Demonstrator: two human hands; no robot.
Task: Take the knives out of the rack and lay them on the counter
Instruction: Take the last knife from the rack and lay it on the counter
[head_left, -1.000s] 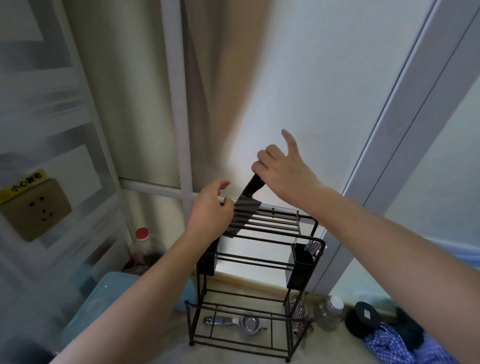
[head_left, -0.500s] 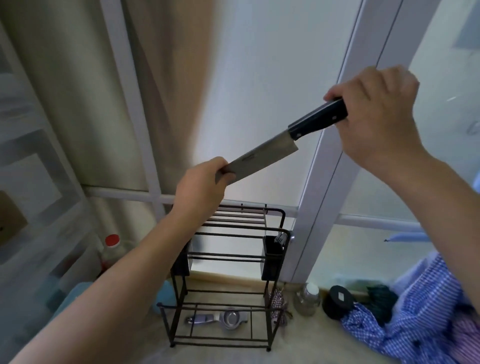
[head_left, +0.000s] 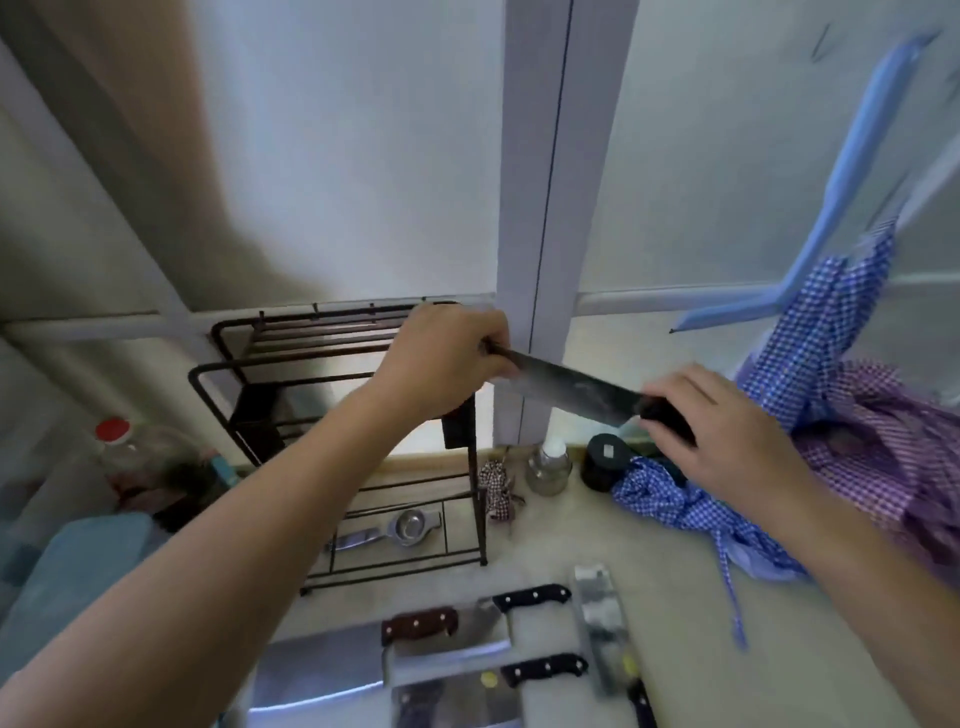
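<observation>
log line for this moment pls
phase: carry | knife: off rack | left hand: blade tip | right hand: handle | next: lay on counter

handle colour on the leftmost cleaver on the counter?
Reddish-brown with pale rivets, on the cleaver lying on the counter. Head view, the only one.

Two hands (head_left: 447, 358) holding knife (head_left: 571, 387) above counter (head_left: 675, 597), beside rack (head_left: 332, 364)
</observation>
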